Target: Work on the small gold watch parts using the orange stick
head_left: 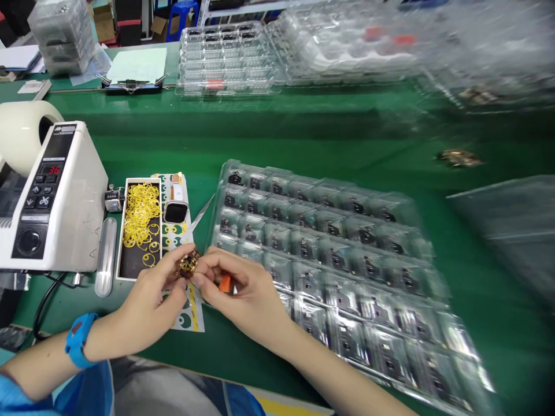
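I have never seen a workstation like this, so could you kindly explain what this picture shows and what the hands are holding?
The picture comes from a camera worn on the person's head, looking down at their own two bare hands over a green table. The left hand, with a blue wristband, and the right hand together pinch a small coppery part; something orange shows under the right fingers. To the right lies a large clear plastic tray with many pockets, each with a small dark part. To the left stands a white machine with a red number display, beside it a shallow box of yellow rings and a sheet of stickers. More clear trays are stacked at the back.
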A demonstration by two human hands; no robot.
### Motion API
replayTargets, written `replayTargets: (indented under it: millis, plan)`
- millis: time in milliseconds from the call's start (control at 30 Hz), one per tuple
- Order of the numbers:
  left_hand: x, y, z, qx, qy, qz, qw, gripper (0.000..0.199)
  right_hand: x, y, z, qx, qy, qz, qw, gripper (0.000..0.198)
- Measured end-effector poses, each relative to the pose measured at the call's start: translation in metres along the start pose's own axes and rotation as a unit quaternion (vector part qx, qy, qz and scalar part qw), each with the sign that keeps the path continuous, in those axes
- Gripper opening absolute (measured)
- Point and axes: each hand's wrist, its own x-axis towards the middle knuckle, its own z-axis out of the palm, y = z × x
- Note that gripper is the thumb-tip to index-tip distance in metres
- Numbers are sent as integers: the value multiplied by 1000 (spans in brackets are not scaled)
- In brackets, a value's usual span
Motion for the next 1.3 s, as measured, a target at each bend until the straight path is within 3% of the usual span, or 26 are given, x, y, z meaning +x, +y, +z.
replayTargets:
  millis: [167, 300, 367, 467, 567, 800, 967, 1167, 1300]
  plan:
    - [2, -7, -1, -11, 20, 6, 1000, 49, 1, -7, -4, 118, -65, 95, 986, 19]
    - [5, -8, -5, -47, 113, 82, 989, 41, 5, -11, -10, 182, -65, 134, 972, 33]
    - [7, -3, -10, -52, 196, 169, 964, 39, 8, -13, -8, 175, -59, 145, 972, 33]
    - [10, 4, -17, -27, 327, 284, 901, 40, 14, -14, 3, 132, -83, 157, 975, 26]
    - [11, 8, -21, -18, 388, 314, 866, 40, 18, -10, 18, 68, -106, 167, 978, 21]
    - [8, 5, -22, -71, 345, 267, 897, 39, 23, 3, 34, -91, -98, 151, 979, 9]
    - [7, 5, -23, -51, 353, 256, 899, 39, 27, 1, 37, -103, -111, 155, 976, 13]
    - [7, 5, -24, -61, 349, 229, 907, 36, 27, 1, 35, -142, -121, 107, 976, 34]
    - [8, 2, -25, -91, 333, 222, 912, 36, 26, 2, 30, -132, -121, 68, 982, 27]
